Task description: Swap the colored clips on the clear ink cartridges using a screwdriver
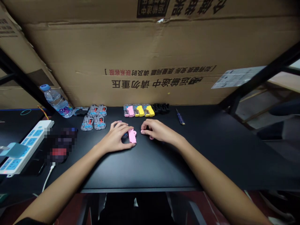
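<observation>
Pink piece: small pink plastic part (132,135) lies on the desk (145,165), just beside the left hand's fingertips.
Left hand (118,137): curled over a dark bit, fingers touching the pink part, not closed round it.
Right hand (156,129): loosely curled, fingertips pinching a tiny pink bit (151,137).
Handling: likely light, stiff, smooth plastic; best pinched by its long sides.
Beyond the hands: pink and yellow pieces (138,110) in a row.

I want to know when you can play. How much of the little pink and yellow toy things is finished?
A row of pink and yellow pieces already sits lined up by the cardboard box. The left hand rests on a pink piece; the right hand covers a small pink part. Clear packets and black parts lie untouched, so plenty probably remains.
</observation>
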`<action>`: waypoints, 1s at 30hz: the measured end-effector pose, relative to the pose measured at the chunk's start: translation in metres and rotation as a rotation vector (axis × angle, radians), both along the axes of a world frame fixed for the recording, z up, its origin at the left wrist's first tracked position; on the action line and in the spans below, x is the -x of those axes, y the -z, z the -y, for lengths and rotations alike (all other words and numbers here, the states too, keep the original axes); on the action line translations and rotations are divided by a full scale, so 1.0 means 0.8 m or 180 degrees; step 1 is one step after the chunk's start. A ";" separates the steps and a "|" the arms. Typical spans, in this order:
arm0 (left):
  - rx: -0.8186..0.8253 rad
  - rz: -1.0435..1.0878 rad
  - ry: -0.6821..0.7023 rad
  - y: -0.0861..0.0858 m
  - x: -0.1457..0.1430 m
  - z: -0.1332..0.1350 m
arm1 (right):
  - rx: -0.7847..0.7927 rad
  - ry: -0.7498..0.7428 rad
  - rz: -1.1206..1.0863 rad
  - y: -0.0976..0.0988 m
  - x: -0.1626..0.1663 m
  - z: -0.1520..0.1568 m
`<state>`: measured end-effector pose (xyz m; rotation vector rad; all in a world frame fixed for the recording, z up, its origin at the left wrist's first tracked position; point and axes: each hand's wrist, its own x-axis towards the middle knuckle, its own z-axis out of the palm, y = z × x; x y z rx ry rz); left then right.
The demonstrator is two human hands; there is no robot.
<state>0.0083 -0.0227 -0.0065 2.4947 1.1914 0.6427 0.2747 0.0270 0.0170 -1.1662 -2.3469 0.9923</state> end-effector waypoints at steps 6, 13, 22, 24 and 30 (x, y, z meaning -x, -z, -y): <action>-0.0013 -0.0020 0.0007 -0.001 -0.001 0.000 | 0.0400 0.0146 -0.1023 0.004 0.022 0.011; -0.0017 -0.0023 -0.0001 0.000 0.001 0.000 | 0.0706 0.0097 -0.1236 0.022 0.031 0.010; 0.0162 0.0056 -0.0051 -0.005 -0.003 0.004 | 0.1227 0.0206 -0.1454 0.026 0.040 0.015; 0.0147 0.0054 -0.0037 -0.005 -0.004 0.004 | 0.1381 0.0277 -0.1599 0.028 0.041 0.014; 0.0138 0.0058 0.0009 -0.005 -0.003 0.004 | 0.1538 0.0390 -0.1821 0.033 0.044 0.015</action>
